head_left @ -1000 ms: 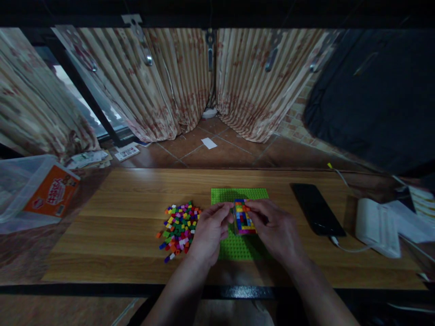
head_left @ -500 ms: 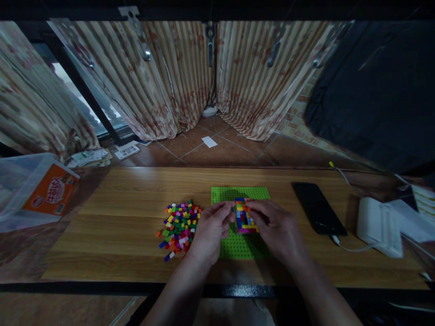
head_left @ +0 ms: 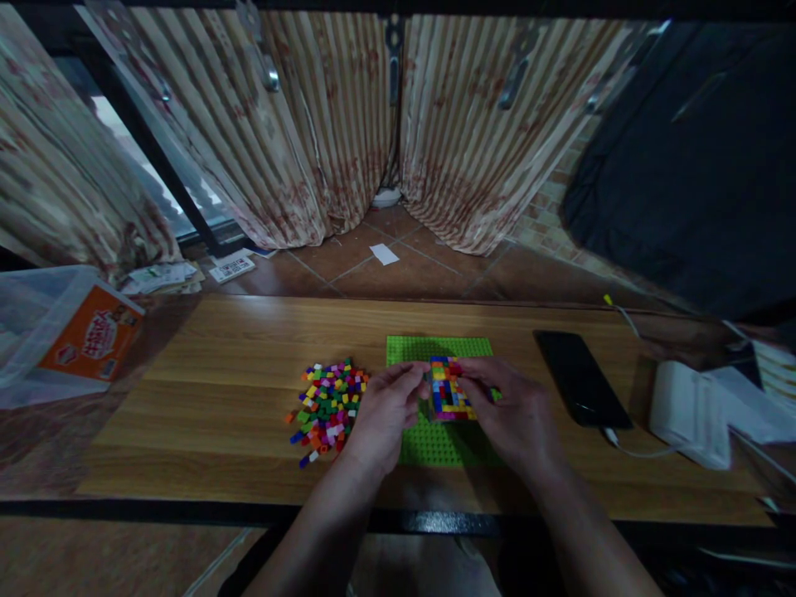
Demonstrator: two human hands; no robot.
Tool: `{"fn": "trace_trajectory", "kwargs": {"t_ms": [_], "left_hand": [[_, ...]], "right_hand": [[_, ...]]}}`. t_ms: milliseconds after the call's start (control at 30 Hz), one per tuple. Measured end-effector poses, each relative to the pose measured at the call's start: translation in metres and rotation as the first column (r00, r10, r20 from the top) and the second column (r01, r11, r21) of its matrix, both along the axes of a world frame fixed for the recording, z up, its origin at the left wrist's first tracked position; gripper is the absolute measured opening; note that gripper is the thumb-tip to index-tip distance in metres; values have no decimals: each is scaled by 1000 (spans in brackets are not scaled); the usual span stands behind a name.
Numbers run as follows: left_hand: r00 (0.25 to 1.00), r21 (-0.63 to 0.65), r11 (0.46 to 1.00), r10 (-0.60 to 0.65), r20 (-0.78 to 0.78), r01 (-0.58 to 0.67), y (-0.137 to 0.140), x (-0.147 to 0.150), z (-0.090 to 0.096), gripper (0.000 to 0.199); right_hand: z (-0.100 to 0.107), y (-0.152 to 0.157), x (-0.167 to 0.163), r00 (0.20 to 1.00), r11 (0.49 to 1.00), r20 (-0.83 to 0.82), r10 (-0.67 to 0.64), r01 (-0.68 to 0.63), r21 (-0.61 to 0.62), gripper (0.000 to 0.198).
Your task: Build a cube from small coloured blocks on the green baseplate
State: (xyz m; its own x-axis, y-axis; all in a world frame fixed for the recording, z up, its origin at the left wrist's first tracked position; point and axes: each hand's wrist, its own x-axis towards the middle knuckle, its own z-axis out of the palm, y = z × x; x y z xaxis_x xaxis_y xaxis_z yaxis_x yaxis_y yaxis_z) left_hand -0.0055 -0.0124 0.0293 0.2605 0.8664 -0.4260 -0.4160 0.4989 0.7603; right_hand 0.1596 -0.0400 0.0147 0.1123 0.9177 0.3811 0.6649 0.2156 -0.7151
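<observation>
Just then, right hand (head_left: 515,405) snug on block build (head_left: 446,388); left hand (head_left: 386,414) nearly closed beside it, any brick unclear.

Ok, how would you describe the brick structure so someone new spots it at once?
Start at the wooden table and find the flat green studded baseplate near the middle. Over it, between the left hand and the right hand, is a small multicoloured brick structure. Unlike the loose bricks heaped left of the baseplate, its pieces are joined into one compact block.
</observation>
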Motion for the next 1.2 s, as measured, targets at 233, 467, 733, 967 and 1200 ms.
{"fn": "trace_trajectory", "kwargs": {"t_ms": [233,467,733,967,1200], "left_hand": [[1000,-8,1000,2,-4,-2,2,0,1,20],[1000,12,1000,1,26,-1,2,-1,1,20],[1000,11,1000,1,18,-1,3,-1,3,17],[1000,14,1000,-7,27,7,1,-2,3,14],[999,20,1000,-17,33,16,0,-3,4,15]], "right_hand": [[-2,5,2,987,990,82,-135,130,61,18],[-11,11,3,986,987,-52,-160,160,0,27],[-15,12,3,991,988,-58,-123,116,-105,38],[-20,17,4,977,963,-133,-165,130,-237,44],[-21,19,4,953,950,-232,-196,126,-287,47]]}}
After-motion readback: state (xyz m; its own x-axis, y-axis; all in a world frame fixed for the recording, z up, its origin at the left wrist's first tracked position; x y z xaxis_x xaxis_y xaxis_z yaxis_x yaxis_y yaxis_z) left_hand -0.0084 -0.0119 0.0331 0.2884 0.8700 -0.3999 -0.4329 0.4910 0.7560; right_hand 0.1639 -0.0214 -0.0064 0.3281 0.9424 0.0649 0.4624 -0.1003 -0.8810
